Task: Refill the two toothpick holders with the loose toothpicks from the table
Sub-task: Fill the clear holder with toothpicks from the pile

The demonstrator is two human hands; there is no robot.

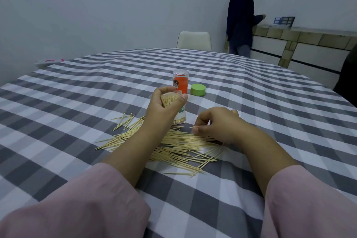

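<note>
— Two holders are in our head view: our left hand (164, 106) curls round a clear toothpick holder (178, 114), open-topped, packed with sticks, its base touching the checked tablecloth (251, 91).

— And the orange holder (180, 81)?

— It stands upright just behind, with a green lid (198, 89) beside it on the cloth.

— Our right hand (216, 123)?

— Its bent fingers pinch a few loose toothpicks (179, 147) at the top of the scattered pile, which lies between our pink sleeves (77, 205) and the holders.
</note>
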